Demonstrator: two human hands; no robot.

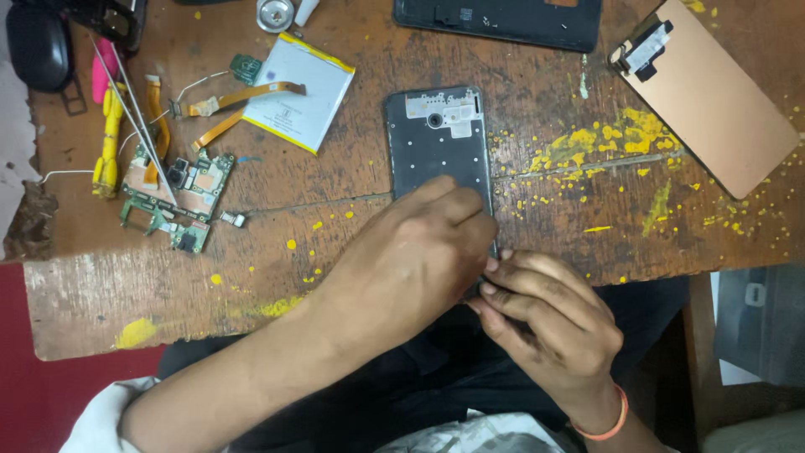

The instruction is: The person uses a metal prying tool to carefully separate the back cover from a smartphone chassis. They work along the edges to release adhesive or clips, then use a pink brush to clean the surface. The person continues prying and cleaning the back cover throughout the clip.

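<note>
Head view: both hands work the near end of the opened phone frame (438,143) lying on the surface (335,226), left hand (411,260) pressing it steady, right hand (545,315) fingers pinched closed at its bottom edge, best levered gently.

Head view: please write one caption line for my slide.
Both hands, left hand and right hand, meet at near end of opened phone frame on wooden table.
</note>
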